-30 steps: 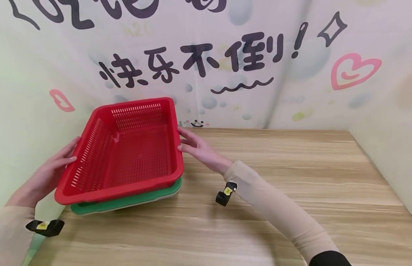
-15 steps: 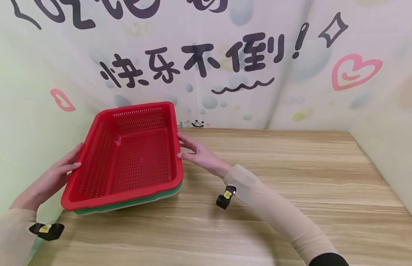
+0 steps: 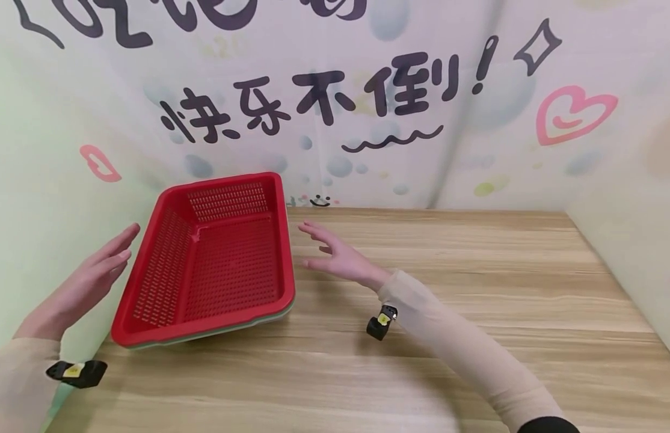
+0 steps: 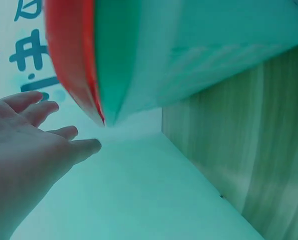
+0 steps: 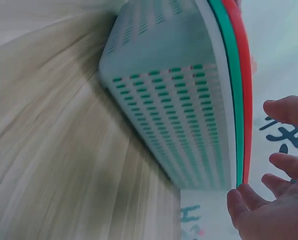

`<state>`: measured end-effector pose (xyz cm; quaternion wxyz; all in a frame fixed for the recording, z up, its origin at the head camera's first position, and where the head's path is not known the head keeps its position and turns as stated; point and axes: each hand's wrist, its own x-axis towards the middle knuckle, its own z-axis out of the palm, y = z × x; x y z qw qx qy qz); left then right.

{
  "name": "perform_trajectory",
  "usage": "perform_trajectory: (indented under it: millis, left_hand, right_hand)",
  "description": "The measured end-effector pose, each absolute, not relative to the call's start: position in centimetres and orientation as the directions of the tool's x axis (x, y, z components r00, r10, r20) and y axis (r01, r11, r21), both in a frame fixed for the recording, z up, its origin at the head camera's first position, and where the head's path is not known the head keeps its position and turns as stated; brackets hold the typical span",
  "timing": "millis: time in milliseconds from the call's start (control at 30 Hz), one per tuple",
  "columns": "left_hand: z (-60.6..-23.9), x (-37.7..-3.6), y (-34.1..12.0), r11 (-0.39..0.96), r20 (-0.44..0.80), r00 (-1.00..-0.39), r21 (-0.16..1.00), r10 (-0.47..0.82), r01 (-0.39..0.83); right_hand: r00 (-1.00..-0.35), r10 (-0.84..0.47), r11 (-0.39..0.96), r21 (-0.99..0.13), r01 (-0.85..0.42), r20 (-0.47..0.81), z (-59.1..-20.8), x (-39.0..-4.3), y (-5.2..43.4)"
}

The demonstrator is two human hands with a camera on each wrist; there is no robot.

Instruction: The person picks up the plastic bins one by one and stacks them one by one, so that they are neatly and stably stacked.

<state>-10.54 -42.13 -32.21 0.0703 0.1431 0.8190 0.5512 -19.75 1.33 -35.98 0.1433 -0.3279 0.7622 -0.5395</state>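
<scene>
A wooden table point(image 3: 476, 313) with pale brown stripes fills the bottom of the head view. Behind it is a white wall point(image 3: 367, 156) with big black writing point(image 3: 313, 105), a black wavy line point(image 3: 394, 139) and soft blue and yellow dots. There is a pink heart point(image 3: 575, 114) on the right, a small pink shape point(image 3: 99, 163) on the left, and a tiny smiley face point(image 3: 320, 201) just above the table's back edge.

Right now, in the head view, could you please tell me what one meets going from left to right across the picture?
Left hand → red basket nested on a stack of baskets → right hand → bare wooden table.
</scene>
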Motion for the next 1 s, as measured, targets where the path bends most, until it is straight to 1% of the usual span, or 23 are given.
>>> perform_trajectory:
  millis: [167,400,533,767,1000]
  left_hand:
    - [-31.6,-10.8,-41.1,0.361,0.029,-0.948,0.921,0.316,0.148]
    - [-30.6,-10.8,-39.7,0.316,0.044,-0.934,0.934,0.356,0.164]
    - [-30.0,-10.9,-38.6,0.31,0.061,-0.921,0.931,0.385,0.191]
    - [-29.3,-11.2,-36.3,0.342,0.034,-0.918,0.922,0.395,0.181]
    - [-29.3,-11.7,-33.9,0.291,0.038,-0.897,0.939,0.44,0.182]
  right_hand:
    - [-0.772,-0.625,0.212,-0.925,-0.315,0.12,-36.7,-19.9,2.8]
    - [-0.81,-0.581,0.262,-0.924,-0.28,0.081,-37.2,-19.8,5.1]
    - [-0.824,-0.56,0.292,-0.911,-0.29,0.083,-37.5,-19.5,6.6]
    - [-0.83,-0.546,0.318,-0.89,-0.327,0.109,-38.2,-18.9,9.2]
    - [-0.848,-0.508,0.356,-0.861,-0.364,0.149,-38.8,-18.4,11.6]
